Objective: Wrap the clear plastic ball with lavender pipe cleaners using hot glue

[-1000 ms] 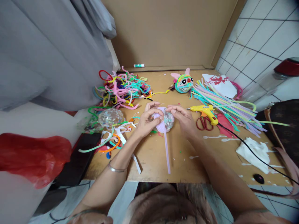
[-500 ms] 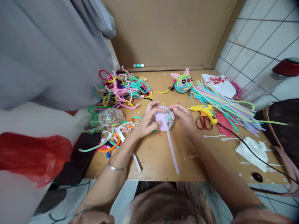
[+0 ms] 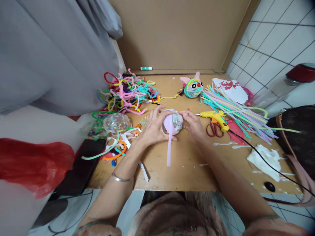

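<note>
Lilac strip [image 3: 169, 150] points straight toward the wearer [image 3: 172, 213] from the ball [image 3: 177, 122] gripped by curled left fingers [image 3: 162, 116], right fingers [image 3: 189, 116] unclear in hold.

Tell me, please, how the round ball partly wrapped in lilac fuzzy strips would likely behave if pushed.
The round ball would probably roll, since its sides look curved. It may be light for its size, as its unwrapped side looks partly see-through. The slim lilac tail could make that roll uneven, as it sticks out past the ball.

Nothing can be read: the print on the yellow glue gun [image 3: 214, 115] is too small.
</note>
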